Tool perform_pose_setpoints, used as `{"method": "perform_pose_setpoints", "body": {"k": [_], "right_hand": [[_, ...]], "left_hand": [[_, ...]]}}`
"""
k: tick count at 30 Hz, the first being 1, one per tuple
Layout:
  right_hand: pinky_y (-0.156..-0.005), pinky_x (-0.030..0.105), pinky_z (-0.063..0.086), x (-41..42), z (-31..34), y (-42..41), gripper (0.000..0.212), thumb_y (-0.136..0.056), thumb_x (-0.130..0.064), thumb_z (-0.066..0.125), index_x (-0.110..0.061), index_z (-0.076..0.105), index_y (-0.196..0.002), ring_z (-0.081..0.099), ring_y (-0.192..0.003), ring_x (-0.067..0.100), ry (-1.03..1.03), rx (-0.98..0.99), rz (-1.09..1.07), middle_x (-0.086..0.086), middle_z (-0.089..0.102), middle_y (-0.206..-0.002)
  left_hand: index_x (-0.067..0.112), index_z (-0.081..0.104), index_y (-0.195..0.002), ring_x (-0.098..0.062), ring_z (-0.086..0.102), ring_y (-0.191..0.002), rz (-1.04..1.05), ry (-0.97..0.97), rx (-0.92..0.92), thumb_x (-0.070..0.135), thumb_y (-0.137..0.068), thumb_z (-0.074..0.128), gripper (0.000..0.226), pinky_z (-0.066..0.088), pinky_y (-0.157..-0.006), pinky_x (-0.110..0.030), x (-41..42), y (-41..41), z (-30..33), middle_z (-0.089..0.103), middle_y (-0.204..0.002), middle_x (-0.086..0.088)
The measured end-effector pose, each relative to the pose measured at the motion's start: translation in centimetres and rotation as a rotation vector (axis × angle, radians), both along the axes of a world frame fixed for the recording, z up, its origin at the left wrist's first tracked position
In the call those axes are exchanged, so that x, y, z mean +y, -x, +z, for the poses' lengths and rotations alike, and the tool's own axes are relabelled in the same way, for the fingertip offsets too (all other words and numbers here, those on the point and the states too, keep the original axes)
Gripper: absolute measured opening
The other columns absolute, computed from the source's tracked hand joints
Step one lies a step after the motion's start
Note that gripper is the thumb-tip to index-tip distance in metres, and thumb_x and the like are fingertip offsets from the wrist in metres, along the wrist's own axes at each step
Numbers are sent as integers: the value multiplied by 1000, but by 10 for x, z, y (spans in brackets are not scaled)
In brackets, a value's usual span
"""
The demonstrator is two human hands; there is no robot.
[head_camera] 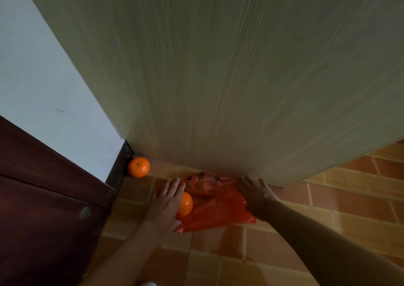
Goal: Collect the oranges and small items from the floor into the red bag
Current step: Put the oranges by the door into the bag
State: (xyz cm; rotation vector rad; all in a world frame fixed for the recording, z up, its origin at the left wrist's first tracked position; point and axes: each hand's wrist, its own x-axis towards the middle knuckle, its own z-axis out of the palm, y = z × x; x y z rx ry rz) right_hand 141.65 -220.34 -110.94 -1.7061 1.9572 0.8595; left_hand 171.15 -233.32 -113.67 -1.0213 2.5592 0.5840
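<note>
The head view looks down at a tiled floor in dim light. A red bag lies crumpled on the floor, right at the foot of a big pale wooden door. The far end of the bag is dark and wrinkly, and it is hard to see what is inside it. The left hand reaches out with its fingers straight and a bit spread. It lies over one orange at the left edge of the bag and covers part of it, so only the right side of that orange shows. It is hard to tell if this orange is in the bag or just on top of it. The right hand rests flat on the right side of the bag, fingers spread, and looks very dark. A second orange sits on the floor in the corner, against a dark baseboard, well apart from the bag. A dark brown wooden cabinet fills the left side and is cut off by the picture edge.
</note>
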Motion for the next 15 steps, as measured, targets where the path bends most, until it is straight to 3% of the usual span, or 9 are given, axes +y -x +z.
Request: {"method": "perform_pose_setpoints", "body": {"k": [3,6,8,11,13,15], "right_hand": [[-125,56,22,6,3,10,82,-103,-29,56,-23,5,-166,10,-159,28,16,-57,-125,7,3,-174],[-121,55,32,2,14,15,102,-90,-39,74,-24,8,-165,21,-156,28,28,-148,-288,6,12,-172],[-121,54,34,-7,32,16,108,-82,-39,79,-24,12,-165,24,-155,28,53,-218,-312,5,17,-171],[-120,45,35,-25,68,-6,94,-78,-40,75,-28,31,-160,36,-148,22,216,-348,-212,-1,36,-162],[-117,42,36,-33,79,-34,73,-83,-44,67,-29,47,-151,44,-141,19,353,-375,-39,-3,48,-153],[-111,44,43,-35,69,-62,55,-88,-44,63,-30,57,-141,52,-131,19,385,-395,144,-3,59,-140]], "left_hand": [[24,-4,-167,-26,-9,-161,19,12,-42,45,-88,77,115,18,-126,-56,4,8,12,-14,-174,4],[27,0,-167,-26,-6,-161,41,15,58,50,-86,77,114,21,-126,-57,10,19,22,-12,-174,5],[31,12,-166,-23,0,-161,-2,51,160,54,-85,76,105,22,-125,-59,18,30,28,-3,-175,6],[28,44,-155,-27,22,-158,-97,150,209,54,-82,77,85,31,-119,-62,33,42,24,30,-169,-1],[24,50,-151,-30,30,-156,-128,156,130,54,-81,79,82,35,-116,-65,38,44,17,38,-166,-5],[22,65,-136,-30,50,-144,-124,158,80,59,-58,93,91,48,-103,-65,33,39,9,56,-152,-6]]}}
